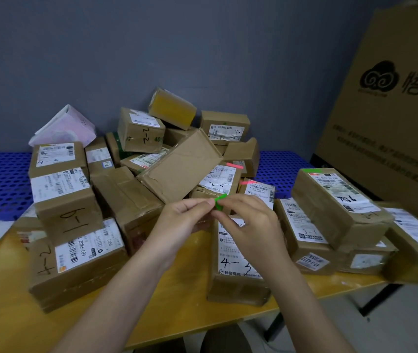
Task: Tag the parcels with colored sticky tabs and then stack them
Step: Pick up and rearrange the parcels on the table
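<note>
Head view: both hands meet above the middle of the tabletop (182, 312). The left hand (180, 220) and the right hand (251, 225) each pinch the green sticky tab (219, 201) in a tight grip. Right under them, near the front edge, lies the parcel marked 4-3 (238, 266). I think the tab goes there. Peel it slowly so it does not curl. Press it flat on bare cardboard, not over the label. The stack (340, 207) waits at the right edge.
</note>
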